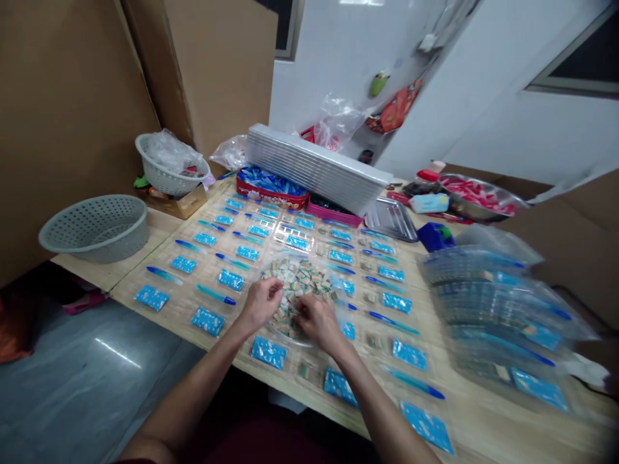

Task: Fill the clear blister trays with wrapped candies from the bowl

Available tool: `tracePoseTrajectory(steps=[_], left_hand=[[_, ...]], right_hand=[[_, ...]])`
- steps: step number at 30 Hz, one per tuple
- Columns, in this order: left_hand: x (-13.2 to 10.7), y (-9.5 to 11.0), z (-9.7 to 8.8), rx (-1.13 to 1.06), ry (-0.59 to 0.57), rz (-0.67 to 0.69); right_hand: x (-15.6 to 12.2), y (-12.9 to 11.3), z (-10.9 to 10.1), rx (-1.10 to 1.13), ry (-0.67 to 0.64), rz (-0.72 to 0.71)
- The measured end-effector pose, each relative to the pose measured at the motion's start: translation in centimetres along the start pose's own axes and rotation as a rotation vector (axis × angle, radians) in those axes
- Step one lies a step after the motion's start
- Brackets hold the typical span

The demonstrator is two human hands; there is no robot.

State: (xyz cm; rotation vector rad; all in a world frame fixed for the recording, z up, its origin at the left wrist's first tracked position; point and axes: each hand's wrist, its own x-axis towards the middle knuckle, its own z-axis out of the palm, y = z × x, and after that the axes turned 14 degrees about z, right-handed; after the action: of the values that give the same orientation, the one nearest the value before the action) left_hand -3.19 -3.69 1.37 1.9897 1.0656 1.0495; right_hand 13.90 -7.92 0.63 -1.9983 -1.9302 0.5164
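A clear round bowl (309, 343) full of small striped blocks (302, 277), which look like erasers, stands in the middle of the table. Over its left part is my left hand (264, 301), thumb and fingers drawn together; anything between them is too small to make out. My right hand (316, 319) reaches down into the blocks with curled fingers, and its fingertips are partly hidden. Around the bowl lie rows of clear plastic trays holding blue patterned packets (207, 320) and blue pens (216, 294). In some trays on the right a striped block (376, 340) also sits.
Stacked filled trays (488, 322) stand at the right. Behind are a red tin (271, 196) of blue items, a long stack of clear trays (314, 164), a metal tray (391, 219) and a metal bowl (483, 196) of pink items. Grey baskets (94, 229) stand left.
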Motion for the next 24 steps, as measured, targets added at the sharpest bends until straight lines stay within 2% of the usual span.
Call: tracePoseTrajectory(steps=[5,9,14,19,24], left_hand=[[0.2,0.3,0.2,-0.064,-0.04,-0.03],[0.4,0.8,0.7,-0.331,-0.098,-0.053],[0.4,1.0,1.7,-0.624,-0.103,-0.155],[0.4,1.1,2.5,-0.71,0.036,-0.244],[0.7,0.7,2.1,-0.964,0.157,-0.427]], right_hand=[[0.4,1.3,-1.4,0.398,-0.088,0.022],[0.5,1.4,-2.2,0.626,-0.105,0.04],[0.8,1.4,-2.0,0.754,-0.099,0.078],[1.3,1.2,-1.5,0.72,-0.051,0.076],[1.8,1.2,-1.1,0.819,-0.044,0.062]])
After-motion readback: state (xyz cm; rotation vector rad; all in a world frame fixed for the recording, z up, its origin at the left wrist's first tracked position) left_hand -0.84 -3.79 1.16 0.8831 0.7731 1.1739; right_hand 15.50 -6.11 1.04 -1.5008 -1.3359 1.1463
